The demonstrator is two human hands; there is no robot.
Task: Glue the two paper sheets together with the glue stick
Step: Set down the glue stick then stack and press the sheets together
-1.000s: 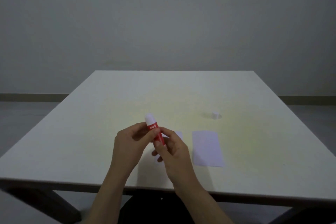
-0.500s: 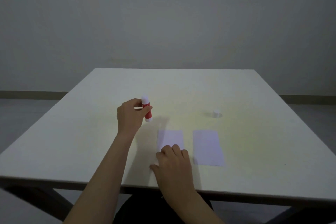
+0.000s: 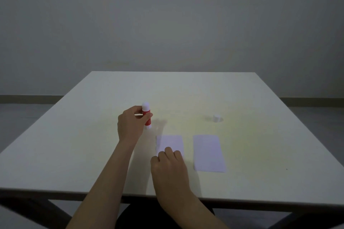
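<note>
Red glue stick [image 3: 147, 117] pinched upright between left-hand fingers [image 3: 138, 109] and thumb — white top up, white base touching or just above the table [image 3: 74, 145], can't tell which. Left hand [image 3: 130, 124] sits left of centre, well in from the left edge. Right hand [image 3: 170, 167] lies palm-down near the front edge, fingers curled loosely and resting on the near end of the left paper sheet [image 3: 170, 142], gripping nothing. Left sheet flat, its left edge looks a bit ragged. Right paper sheet [image 3: 208, 152] lies flat just beside it, a narrow gap between, not overlapping — untouched. Small white cap [image 3: 216, 118] stands alone further back, toward the right edge, well apart from both sheets and the stick. Plain grey wall [image 3: 167, 24] beyond the far edge.
</note>
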